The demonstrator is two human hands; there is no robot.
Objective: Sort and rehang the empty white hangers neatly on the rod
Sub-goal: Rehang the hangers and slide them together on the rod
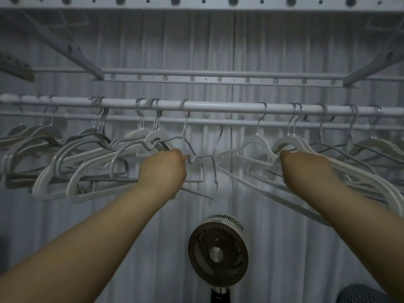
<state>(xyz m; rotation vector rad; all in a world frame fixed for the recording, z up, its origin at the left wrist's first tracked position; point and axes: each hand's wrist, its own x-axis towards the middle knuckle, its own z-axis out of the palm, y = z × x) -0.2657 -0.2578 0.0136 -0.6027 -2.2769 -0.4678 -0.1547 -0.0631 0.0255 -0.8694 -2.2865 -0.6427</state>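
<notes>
A white rod (218, 107) runs across the view with several empty hangers hooked on it. My left hand (162, 169) is curled around the arm of a thin grey wire hanger (185, 136) hanging near the rod's middle, beside a bunch of white hangers (91, 169) on the left. My right hand (299, 167) grips the shoulder of a white hanger (286, 142) in the right bunch. Another white hanger (254, 142) hangs between the two hands. A stretch of the rod between the hands is bare.
A second thinner rod (218, 121) runs behind and below the main one. A perforated rail (218, 79) and slanted brackets sit above. A round fan (217, 250) stands below the middle, in front of a pale curtain. A dark mesh object (369, 295) shows at bottom right.
</notes>
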